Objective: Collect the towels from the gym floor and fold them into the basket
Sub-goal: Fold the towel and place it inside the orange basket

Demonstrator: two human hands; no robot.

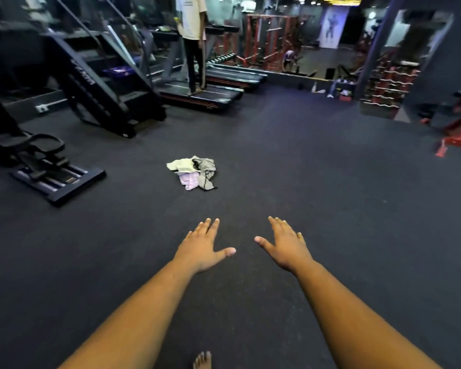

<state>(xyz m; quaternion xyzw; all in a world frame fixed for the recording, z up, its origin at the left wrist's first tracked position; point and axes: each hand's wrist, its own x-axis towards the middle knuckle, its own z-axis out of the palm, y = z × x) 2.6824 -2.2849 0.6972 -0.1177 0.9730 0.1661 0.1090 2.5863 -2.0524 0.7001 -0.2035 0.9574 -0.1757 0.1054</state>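
A small heap of towels (193, 171) lies on the dark gym floor ahead of me: a pale yellow-green one, a grey one and a pink one, crumpled together. My left hand (202, 246) and my right hand (284, 245) stretch out in front of me, palms down, fingers straight and spread, holding nothing. Both hands are well short of the heap, with bare floor between. No basket shows in this view.
A stair-climber machine (99, 83) and a low black machine (45, 166) stand at the left. A person (193, 41) stands on a treadmill (200, 95) behind the towels. Red racks (383, 86) and a red bench frame (458, 139) are at the right. My bare foot (202, 360) shows at the bottom.
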